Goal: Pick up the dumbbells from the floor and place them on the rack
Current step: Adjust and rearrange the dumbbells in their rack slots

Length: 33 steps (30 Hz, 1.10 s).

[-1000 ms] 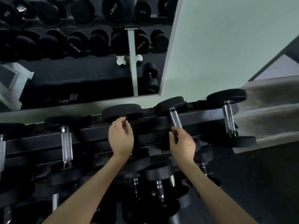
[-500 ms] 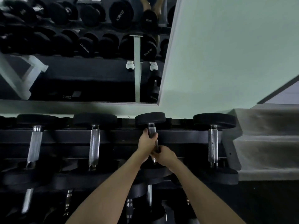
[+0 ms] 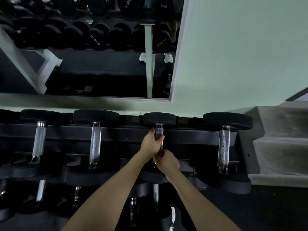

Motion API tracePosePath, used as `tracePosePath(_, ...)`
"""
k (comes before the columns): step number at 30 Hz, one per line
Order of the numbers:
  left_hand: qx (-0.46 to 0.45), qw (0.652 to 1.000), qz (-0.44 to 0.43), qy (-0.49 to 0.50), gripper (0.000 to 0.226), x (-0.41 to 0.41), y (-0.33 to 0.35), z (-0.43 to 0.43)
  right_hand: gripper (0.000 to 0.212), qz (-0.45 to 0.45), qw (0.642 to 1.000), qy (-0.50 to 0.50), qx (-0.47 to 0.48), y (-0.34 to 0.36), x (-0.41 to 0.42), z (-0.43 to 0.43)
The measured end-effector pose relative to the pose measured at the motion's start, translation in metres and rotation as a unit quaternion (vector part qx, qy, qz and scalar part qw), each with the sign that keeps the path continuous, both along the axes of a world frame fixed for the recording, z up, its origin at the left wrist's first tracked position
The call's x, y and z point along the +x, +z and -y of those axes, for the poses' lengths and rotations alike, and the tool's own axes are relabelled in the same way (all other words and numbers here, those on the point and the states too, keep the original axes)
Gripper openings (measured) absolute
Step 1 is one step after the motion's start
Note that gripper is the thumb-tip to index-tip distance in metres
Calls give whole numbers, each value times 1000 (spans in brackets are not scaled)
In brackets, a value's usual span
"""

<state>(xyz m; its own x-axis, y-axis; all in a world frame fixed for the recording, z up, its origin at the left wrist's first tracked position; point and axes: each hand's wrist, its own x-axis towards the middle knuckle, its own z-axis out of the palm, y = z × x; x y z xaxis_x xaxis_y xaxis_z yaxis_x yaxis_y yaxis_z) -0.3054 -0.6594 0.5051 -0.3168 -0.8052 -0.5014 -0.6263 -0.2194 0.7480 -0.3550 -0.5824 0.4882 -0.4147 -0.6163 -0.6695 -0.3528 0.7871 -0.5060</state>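
On the top tier of the dumbbell rack (image 3: 183,135), third cradle from the left in view, lies a black rubber-headed dumbbell (image 3: 159,120) with a knurled steel handle, its far head against the back rail beneath the mirror (image 3: 83,64). Both hands are on that one handle. The left hand (image 3: 150,144) is wrapped around the upper part of the handle, fingers clenched on it. The right hand (image 3: 167,161) grips the lower part, just beside the left and touching it, fingers likewise closed on the bar. The near head is largely hidden under the right wrist; whether it sits fully in the front cradle cannot be confirmed.

Neighbouring dumbbells (image 3: 95,142) to the left and one dumbbell to the right (image 3: 224,147) rest squarely across both rails. More stock occupies the lower tier (image 3: 75,194).

Assessment: the placing step is in hand, the load apparently borne by the rack yet not released. The next move calls for checking that both heads are seated and the handle lies parallel to its neighbours, then opening both hands without rolling the bar. Fingers near the front rail risk pinching.
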Motion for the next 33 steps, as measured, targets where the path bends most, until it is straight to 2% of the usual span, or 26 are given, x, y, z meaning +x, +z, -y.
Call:
tracePosePath(8,27,1000,-12,8,31,1,5,-1,32,58,998,7,-19,13,-4,-2)
tracePosePath(14,41,999,-27,19,32,3,6,1,37,18,999,21,-19,15,-1,-2)
tracePosePath(19,66,997,-37,22,34,4,4,2,34,29,998,51,-1,24,-8,-2)
tracePosePath(22,28,999,23,24,38,2,9,1,44,-23,997,55,-44,46,-26,-15)
tracePosePath(25,-104,986,119,59,47,2,23,-9,36,-132,981,-20,-142,77,-58,-52)
tracePosePath(28,-171,980,80,58,26,-14,44,-31,30,-268,932,-124,-208,93,-103,-87)
tracePosePath(30,-117,992,39,-3,25,-35,47,-46,36,-293,927,-151,-176,86,-136,-94)
tracePosePath(31,-70,997,23,-37,25,-47,45,-54,41,-266,939,-158,-149,79,-152,-93)
tracePosePath(33,12,995,11,-101,27,-69,38,-71,41,-142,965,-184,-120,60,-176,-83)
